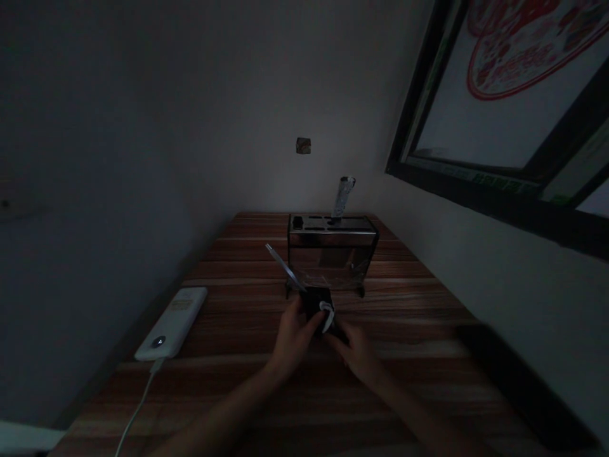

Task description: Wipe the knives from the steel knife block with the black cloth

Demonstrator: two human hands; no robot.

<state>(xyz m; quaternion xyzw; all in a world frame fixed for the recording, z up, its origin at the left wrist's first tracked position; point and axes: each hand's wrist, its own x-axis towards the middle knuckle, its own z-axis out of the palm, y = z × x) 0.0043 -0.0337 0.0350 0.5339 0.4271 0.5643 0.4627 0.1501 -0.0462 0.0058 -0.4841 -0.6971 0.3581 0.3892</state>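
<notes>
Over the middle of the table, my left hand (294, 333) grips the left side of a black flat item (311, 298), its thumb laid across the front. I cannot make out what kind of thing the item is. A curled white strip (327, 312) lies on its face. From behind its top a thin, pale, shiny stick (285, 266) slants up to the left. My right hand (356, 350) has its fingers closed at the item's lower right end, close to the left thumb. Just beyond both hands stands a knife-block-like rack (333, 240) with a slotted top and see-through front.
An upright handle-like piece (342, 197) in clear wrapping stands in the rack's top. A white power bank (174, 322) with a cable (137, 409) lies at left on the wood-grain table (238, 304). A long black object (518, 381) is at right, below a dark-framed window (476, 174).
</notes>
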